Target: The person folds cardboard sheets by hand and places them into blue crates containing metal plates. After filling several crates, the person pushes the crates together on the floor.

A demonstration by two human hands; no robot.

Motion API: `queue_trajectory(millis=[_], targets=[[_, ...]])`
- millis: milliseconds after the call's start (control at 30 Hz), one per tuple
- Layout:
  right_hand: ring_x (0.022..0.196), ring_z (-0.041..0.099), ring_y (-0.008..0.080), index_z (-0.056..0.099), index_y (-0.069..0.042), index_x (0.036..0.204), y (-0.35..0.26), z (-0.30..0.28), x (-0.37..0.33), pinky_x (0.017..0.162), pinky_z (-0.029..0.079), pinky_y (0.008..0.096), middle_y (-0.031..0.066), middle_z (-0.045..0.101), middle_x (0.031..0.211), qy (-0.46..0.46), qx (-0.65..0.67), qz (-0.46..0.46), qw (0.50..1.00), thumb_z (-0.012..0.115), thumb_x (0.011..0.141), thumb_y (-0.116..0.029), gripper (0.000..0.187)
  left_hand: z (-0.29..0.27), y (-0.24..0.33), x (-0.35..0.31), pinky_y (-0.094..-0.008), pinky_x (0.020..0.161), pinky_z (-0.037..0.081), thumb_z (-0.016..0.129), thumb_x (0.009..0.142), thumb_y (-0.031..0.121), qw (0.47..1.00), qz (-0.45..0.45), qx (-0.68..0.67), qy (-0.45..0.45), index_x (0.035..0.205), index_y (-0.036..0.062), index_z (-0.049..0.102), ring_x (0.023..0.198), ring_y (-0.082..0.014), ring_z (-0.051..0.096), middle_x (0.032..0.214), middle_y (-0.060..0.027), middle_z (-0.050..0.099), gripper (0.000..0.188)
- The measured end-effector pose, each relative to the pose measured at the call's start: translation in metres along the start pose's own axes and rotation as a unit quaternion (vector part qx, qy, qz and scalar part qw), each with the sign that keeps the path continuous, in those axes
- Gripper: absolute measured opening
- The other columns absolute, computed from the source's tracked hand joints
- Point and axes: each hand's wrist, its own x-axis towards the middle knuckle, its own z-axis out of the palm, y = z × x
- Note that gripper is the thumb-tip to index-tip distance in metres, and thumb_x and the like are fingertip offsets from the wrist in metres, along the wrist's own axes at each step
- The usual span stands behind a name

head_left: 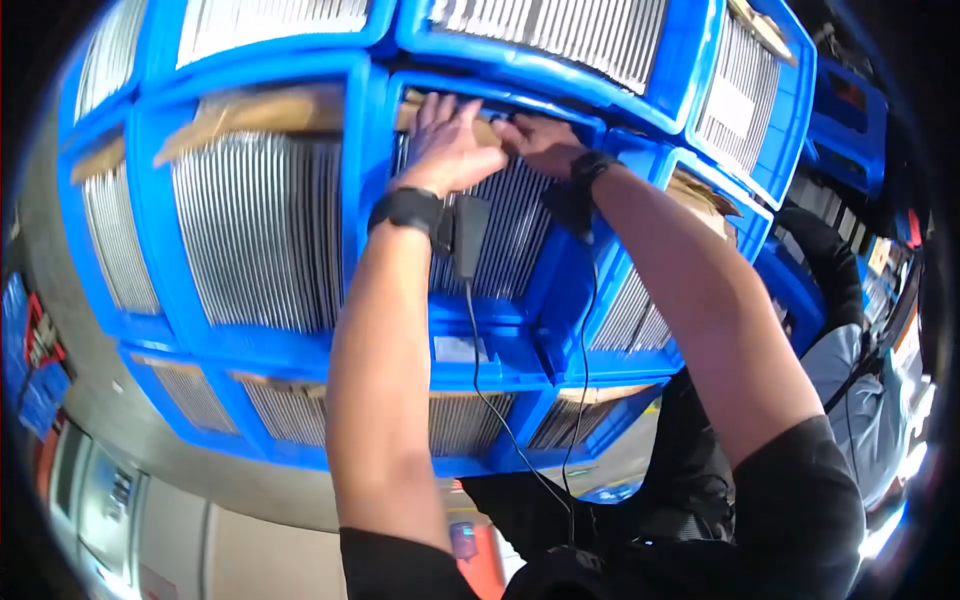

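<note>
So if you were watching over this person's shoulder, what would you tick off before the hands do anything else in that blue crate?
1. Left hand placed at the far end of the middle blue crate: ok, it lies flat on the brown cardboard strip there.
2. Right hand on the same spot: ok, fingertips beside the left hand, on the strip.
3. Firm grip on anything: cannot tell, the fingers press down but no grasp shows.
4. Rows of thin silver parts upright and even: ok where visible; the arms hide some.
5. Cables from the wrist devices clear of the parts: not ok, they hang across the crate.
6. Neighbouring crate undisturbed: ok.
</note>
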Motion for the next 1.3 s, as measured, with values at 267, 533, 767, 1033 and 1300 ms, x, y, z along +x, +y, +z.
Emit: queue_trajectory(millis=[267, 533, 767, 1033, 1300], targets=[[0.097, 0.056, 0.0351, 0.059, -0.001, 0.104, -0.086, 0.020, -0.118, 0.081, 0.046, 0.0402, 0.0216, 0.057, 0.108, 0.083, -0.034, -0.017, 0.996, 0.053, 0.086, -0.043, 0.046, 0.057, 0.057, -0.366, -0.0230, 0.061, 0.044, 0.062, 0.078, 0.006, 0.667, -0.261, -0.651, 0.252, 0.082, 0.0033, 0.056, 0.067, -0.0092, 0.052, 0.074, -0.0020, 0.053, 0.007], [0.080, 0.062, 0.0333, 0.058, -0.003, 0.102, -0.136, 0.101, -0.216, 0.073, 0.049, 0.0400, 0.0206, 0.062, 0.081, -0.137, -0.035, -0.070, 0.988, 0.066, 0.073, -0.040, 0.048, 0.202, 0.001, -0.508, -0.0361, 0.084, 0.042, 0.031, 0.089, 0.057, 0.249, -0.536, -0.686, 0.424, 0.118, 0.0093, 0.047, 0.095, -0.0233, 0.052, 0.106, -0.0100, 0.055, 0.058], [0.081, 0.061, 0.0360, 0.057, -0.004, 0.104, -0.139, 0.099, -0.212, 0.074, 0.049, 0.0414, 0.0226, 0.062, 0.084, -0.184, -0.094, -0.012, 0.978, 0.060, 0.070, -0.021, 0.038, 0.212, -0.005, -0.486, -0.0464, 0.109, 0.011, 0.020, 0.085, 0.068, 0.210, -0.240, -0.805, 0.501, 0.141, 0.0096, 0.016, 0.131, -0.0328, 0.019, 0.145, -0.0112, 0.018, 0.081], [0.087, 0.060, 0.0368, 0.057, -0.003, 0.105, -0.160, 0.066, -0.206, 0.077, 0.048, 0.0410, 0.0239, 0.061, 0.088, -0.186, -0.055, 0.018, 0.981, 0.055, 0.066, -0.011, 0.040, 0.214, -0.010, -0.476, -0.0485, 0.108, 0.015, 0.021, 0.088, 0.062, 0.256, -0.332, -0.763, 0.492, 0.140, 0.0076, 0.019, 0.130, -0.0336, 0.023, 0.145, -0.0118, 0.021, 0.076], [0.097, 0.058, 0.0346, 0.057, -0.001, 0.110, -0.144, -0.018, -0.130, 0.087, 0.044, 0.0382, 0.0235, 0.060, 0.101, -0.137, -0.135, 0.032, 0.981, 0.050, 0.067, -0.012, 0.045, 0.162, 0.031, -0.372, -0.0489, 0.106, 0.022, 0.029, 0.092, 0.047, 0.254, -0.315, -0.794, 0.454, 0.137, 0.0062, 0.026, 0.126, -0.0330, 0.031, 0.140, -0.0140, 0.029, 0.061]])
